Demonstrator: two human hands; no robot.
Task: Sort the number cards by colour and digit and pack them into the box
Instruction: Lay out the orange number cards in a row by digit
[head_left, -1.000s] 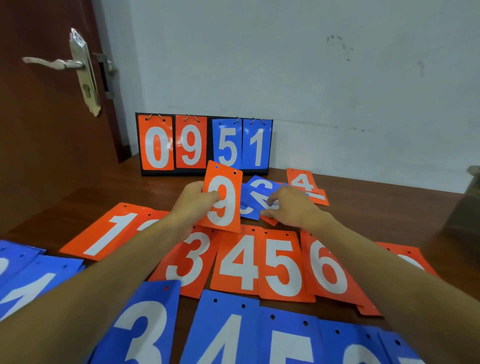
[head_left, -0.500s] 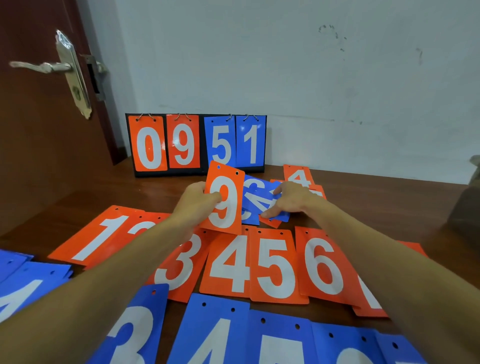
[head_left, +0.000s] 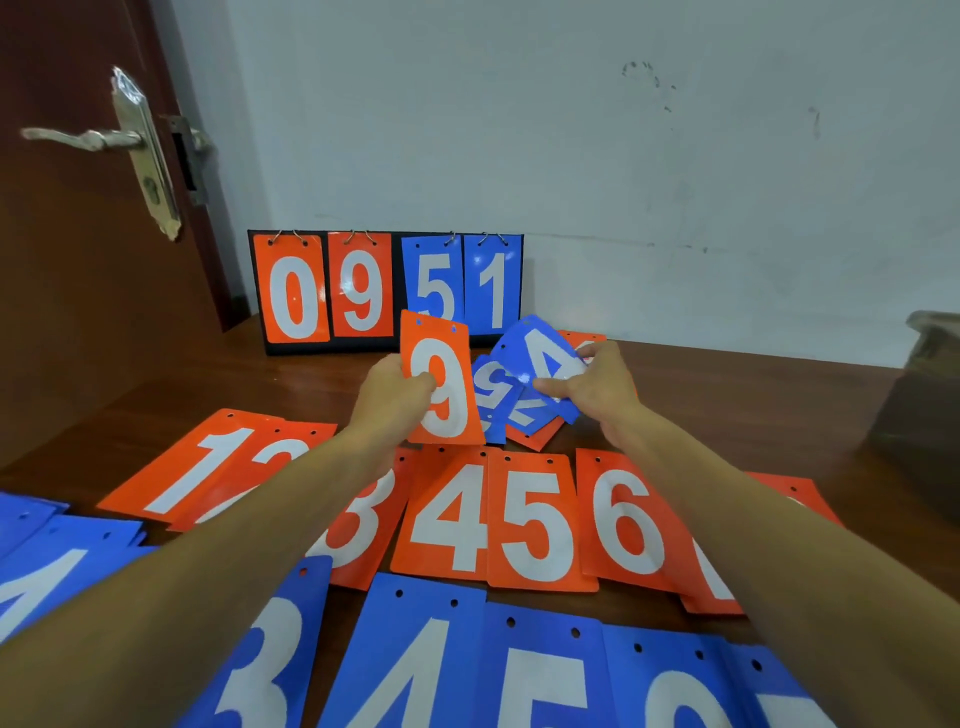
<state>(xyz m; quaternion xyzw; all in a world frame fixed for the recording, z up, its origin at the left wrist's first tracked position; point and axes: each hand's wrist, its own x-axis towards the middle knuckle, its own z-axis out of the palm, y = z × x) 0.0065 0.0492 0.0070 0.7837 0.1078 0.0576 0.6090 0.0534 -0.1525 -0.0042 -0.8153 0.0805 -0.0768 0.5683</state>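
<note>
My left hand (head_left: 390, 396) holds an orange 9 card (head_left: 444, 384) upright above the table. My right hand (head_left: 597, 392) pinches a blue 4 card (head_left: 543, 353), tilted and lifted off a small loose heap of blue and orange cards (head_left: 511, 415). Nearer to me lies a row of orange cards, with 1 (head_left: 192, 470), 4 (head_left: 452, 514), 5 (head_left: 540, 522) and 6 (head_left: 626, 519) readable; my arms hide parts of others. A row of blue cards (head_left: 431, 660) runs along the bottom edge.
A black flip scoreboard (head_left: 387, 291) reading 0 9 5 1 stands against the white wall. A brown door with a metal handle (head_left: 83, 137) is at left. A cardboard box (head_left: 924, 395) sits at the right edge of the wooden table (head_left: 727, 410).
My right hand has lifted a blue 4 card up off the loose heap and tilted it. My left hand keeps the orange 9 card in about the same place.
</note>
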